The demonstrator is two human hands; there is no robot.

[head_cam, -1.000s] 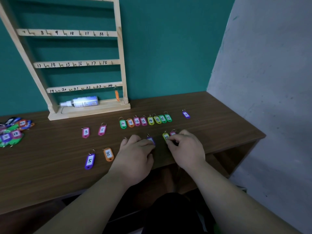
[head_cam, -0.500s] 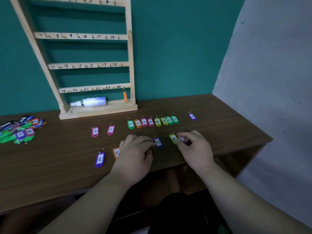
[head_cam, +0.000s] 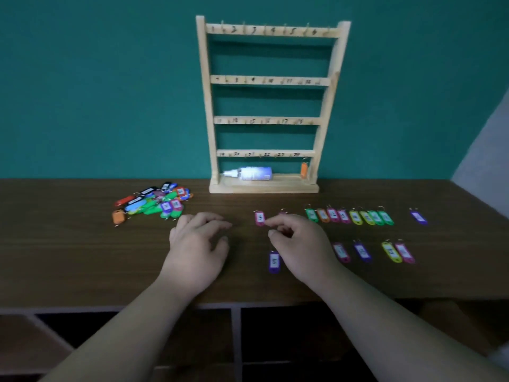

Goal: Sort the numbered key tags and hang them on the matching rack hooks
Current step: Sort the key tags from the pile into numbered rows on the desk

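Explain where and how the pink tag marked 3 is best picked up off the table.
Probably pinch the two long edges of the pink tag from straight above: it lies flat on the table, label up, its ring toward the rack.

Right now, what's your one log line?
left hand: empty, fingers loose | right hand: curled beside pink tag 3, grip unclear | rack: one orange tag hung

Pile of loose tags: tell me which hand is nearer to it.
Left. The left hand is just right of the pile; the right hand is farther right again.
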